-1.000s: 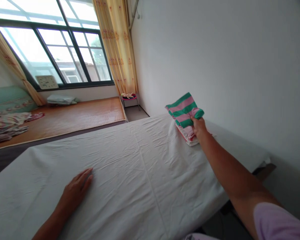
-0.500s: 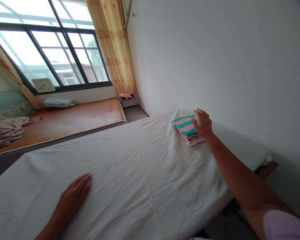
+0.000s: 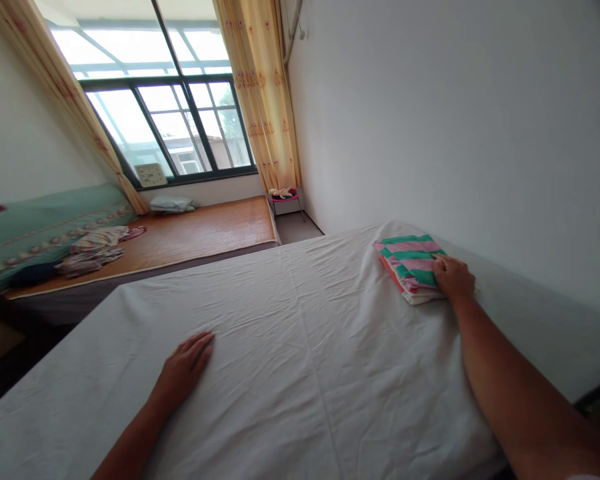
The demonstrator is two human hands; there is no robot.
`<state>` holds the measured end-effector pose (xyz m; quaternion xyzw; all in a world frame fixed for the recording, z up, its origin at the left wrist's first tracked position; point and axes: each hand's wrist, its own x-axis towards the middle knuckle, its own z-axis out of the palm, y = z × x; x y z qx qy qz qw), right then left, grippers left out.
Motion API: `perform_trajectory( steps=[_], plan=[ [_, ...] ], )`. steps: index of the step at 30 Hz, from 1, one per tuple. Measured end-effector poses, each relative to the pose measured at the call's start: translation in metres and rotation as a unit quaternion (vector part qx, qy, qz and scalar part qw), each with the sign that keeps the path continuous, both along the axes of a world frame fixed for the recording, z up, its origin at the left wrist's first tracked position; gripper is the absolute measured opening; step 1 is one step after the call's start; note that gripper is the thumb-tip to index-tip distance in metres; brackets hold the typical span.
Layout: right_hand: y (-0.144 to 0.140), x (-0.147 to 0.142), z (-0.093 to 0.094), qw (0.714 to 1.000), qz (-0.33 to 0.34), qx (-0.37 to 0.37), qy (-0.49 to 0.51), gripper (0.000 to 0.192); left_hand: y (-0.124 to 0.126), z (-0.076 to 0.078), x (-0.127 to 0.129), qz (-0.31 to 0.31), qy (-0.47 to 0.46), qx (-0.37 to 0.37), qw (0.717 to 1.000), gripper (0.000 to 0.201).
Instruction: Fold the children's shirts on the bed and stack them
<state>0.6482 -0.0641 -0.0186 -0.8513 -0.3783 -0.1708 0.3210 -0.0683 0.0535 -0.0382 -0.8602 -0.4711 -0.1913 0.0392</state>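
Observation:
On the white cloth-covered table [image 3: 260, 373], my left hand [image 3: 187, 363] rests palm down, its fingers stretched out and holding nothing. A small stack of folded clothes [image 3: 413, 260] lies at the far right of the same surface. Its top piece is striped green and pink, with red and white layers showing beneath. At the stack's right edge is my right hand [image 3: 455, 275], its fingers curled and closed on the striped piece. Part of the stack's right side is hidden by that hand.
A plain wall [image 3: 455, 133] borders the table on the right. Beyond the table's far edge is a low bed with a brown mat [image 3: 220, 223], rumpled clothes [image 3: 93, 250] and a folded pale bundle [image 3: 173, 204]. A small stool [image 3: 286, 197] stands in the corner.
My right hand has gone from spread fingers over the stack to curled fingers at its right edge. The left hand stays flat. The view has swung a little left.

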Motion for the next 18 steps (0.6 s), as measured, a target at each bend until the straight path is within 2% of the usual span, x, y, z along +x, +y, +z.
perform_trajectory(
  steps=[2, 4, 7, 9, 13, 18],
  plan=[
    [-0.003, 0.008, 0.002, 0.996, -0.053, -0.022, 0.073, 0.050, -0.001, 0.001, 0.001, 0.004, -0.003, -0.010, 1.000, 0.043],
    [-0.006, 0.019, 0.002, 0.984, -0.076, -0.050, 0.155, 0.065, -0.003, 0.003, 0.003, 0.008, -0.007, -0.017, 1.000, 0.043],
    [-0.007, 0.034, 0.002, 0.969, -0.041, -0.097, 0.226, 0.076, -0.006, 0.005, 0.005, 0.015, -0.012, -0.024, 1.000, 0.044],
    [-0.007, 0.038, 0.003, 0.965, -0.026, -0.121, 0.232, 0.076, -0.008, 0.007, 0.007, 0.020, -0.012, -0.026, 0.999, 0.044],
    [-0.006, 0.038, 0.007, 0.962, -0.042, -0.141, 0.230, 0.083, -0.013, 0.010, 0.013, 0.029, -0.004, -0.031, 0.999, 0.045],
    [-0.008, 0.047, 0.001, 0.973, -0.033, -0.133, 0.187, 0.081, -0.020, 0.012, 0.020, 0.046, 0.011, -0.036, 0.998, 0.046]
  ],
)
